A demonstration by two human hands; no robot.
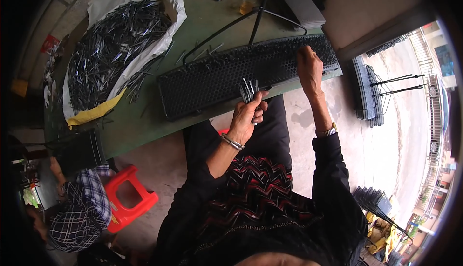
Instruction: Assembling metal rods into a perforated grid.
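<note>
In front of me a long black perforated panel (207, 90) lies slantwise on the green table. Small dark pieces stand up in its holes along the far side and right end. My left hand (249, 114) is closed around a bundle of thin, shiny dark strips (248, 90), just off the panel's near edge. Over the panel's right part, my right hand (309, 68) has its fingers pinched together, pointing down at the holes. What they pinch is hidden. A large heap of similar strips (118, 37) fills a white sack (171, 37) to the left.
A black metal stand (260, 11) reaches over the panel's far edge. Loose strips lie beside the sack on the table (130, 128). A red stool (149, 199) and another person (77, 218) are at lower left. More black panels (369, 92) stand on the floor at right.
</note>
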